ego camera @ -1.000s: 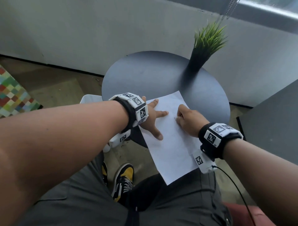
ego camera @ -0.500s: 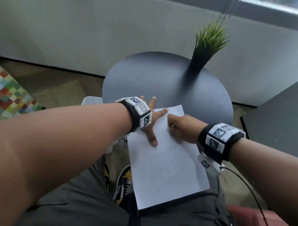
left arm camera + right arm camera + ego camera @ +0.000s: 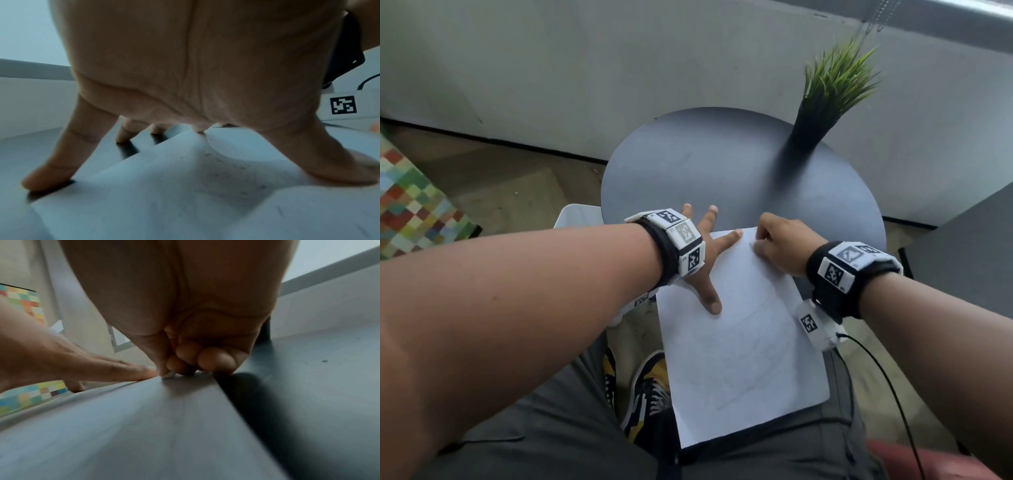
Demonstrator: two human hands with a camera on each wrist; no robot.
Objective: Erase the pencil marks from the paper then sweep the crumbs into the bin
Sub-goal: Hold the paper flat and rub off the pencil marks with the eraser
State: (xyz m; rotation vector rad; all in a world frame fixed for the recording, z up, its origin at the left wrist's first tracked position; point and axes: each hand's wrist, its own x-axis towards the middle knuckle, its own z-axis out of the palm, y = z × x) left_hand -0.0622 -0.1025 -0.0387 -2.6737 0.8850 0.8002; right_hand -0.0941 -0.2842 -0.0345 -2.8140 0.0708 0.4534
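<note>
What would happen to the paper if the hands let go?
The paper is probably thin and floppy: in the left wrist view it ripples beside the left hand. More than half overhangs the round table, so it would likely slide off.

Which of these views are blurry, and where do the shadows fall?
Head view: fairly sharp, wide-angle bending, plant blurred. Left wrist view: soft; left hand shadows the paper. Right wrist view: smeared foreground, dark shadow on the table beneath the right hand.
</note>
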